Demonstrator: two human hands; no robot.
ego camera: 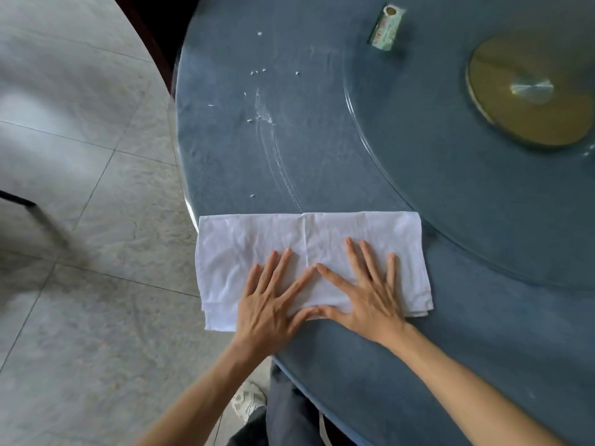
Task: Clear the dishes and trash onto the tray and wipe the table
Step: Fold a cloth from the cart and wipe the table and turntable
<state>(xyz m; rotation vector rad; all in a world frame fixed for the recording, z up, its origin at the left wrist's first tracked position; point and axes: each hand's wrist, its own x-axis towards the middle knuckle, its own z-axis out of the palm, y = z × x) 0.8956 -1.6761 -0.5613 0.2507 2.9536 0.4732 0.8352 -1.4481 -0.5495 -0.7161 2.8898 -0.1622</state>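
A folded white cloth [257, 243] lies flat on the round blue table [322, 149], near its front left edge. My left hand [273, 300] presses on the cloth's near left part with straight, spread fingers. My right hand [363, 291] presses beside it the same way, thumbs nearly touching. Beyond the cloth, white rice grains [257, 71] and a smeared streak [277, 149] mark the tabletop. A small green and white wrapper [384, 29] lies at the far side, on the glass turntable.
A glass turntable [483, 204] with a brass hub [528, 91] covers the table's middle and right. Grey tiled floor [90, 220] lies to the left, with a white chair [29, 149] standing on it. My legs and a shoe [248, 402] show below the table edge.
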